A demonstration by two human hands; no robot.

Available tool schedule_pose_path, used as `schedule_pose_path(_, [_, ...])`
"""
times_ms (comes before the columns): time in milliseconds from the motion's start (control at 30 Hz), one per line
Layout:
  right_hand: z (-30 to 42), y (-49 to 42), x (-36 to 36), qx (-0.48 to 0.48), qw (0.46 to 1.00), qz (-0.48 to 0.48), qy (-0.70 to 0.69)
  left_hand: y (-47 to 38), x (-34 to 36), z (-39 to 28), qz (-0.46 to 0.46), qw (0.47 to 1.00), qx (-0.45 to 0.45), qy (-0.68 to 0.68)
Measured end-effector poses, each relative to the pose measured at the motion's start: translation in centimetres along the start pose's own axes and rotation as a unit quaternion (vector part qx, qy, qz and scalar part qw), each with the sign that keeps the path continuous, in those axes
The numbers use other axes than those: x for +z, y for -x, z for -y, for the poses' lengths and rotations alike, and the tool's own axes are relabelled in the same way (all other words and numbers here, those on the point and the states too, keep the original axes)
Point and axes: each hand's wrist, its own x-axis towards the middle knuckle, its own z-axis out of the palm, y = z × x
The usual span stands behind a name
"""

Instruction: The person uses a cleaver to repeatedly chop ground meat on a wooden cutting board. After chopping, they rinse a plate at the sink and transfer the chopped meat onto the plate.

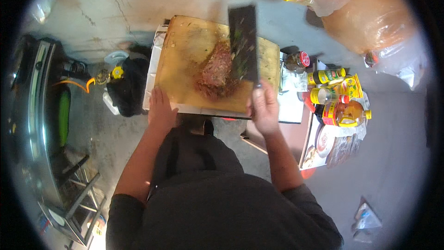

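Note:
My right hand [265, 109] grips the handle of a broad, dark cleaver [244, 41]. The blade is raised above the right half of a wooden cutting board [187, 38] and is smeared with green bits and meat. A mound of minced meat [218, 71], flecked with green, lies mid-board, its right side partly hidden by the cleaver. My left hand [161, 109] rests on the board's near left corner, fingers stretched forward and thumb along the front edge. It holds nothing loose.
Right of the board are a red-lidded jar [296, 60], several sauce bottles [326, 75] and a cooking oil bottle [348, 114]. Plastic bags [371, 21] hang at upper right. A gas valve with a yellow knob [117, 72] and a metal appliance [41, 104] stand left.

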Motion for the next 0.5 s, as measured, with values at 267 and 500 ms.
schedule_pose_path(267, [-5.5, -5.1, -2.9, -0.050, 0.883, 0.117, 0.451, -0.5, 0.1, -1.2, -0.003, 0.998, -0.061, -0.003])
schedule_pose_path(500, [-6.5, -4.6, -4.2, -0.085, 0.953, 0.090, 0.277, -0.5, 0.2, -2.0, -0.024, 0.995, -0.095, 0.024])
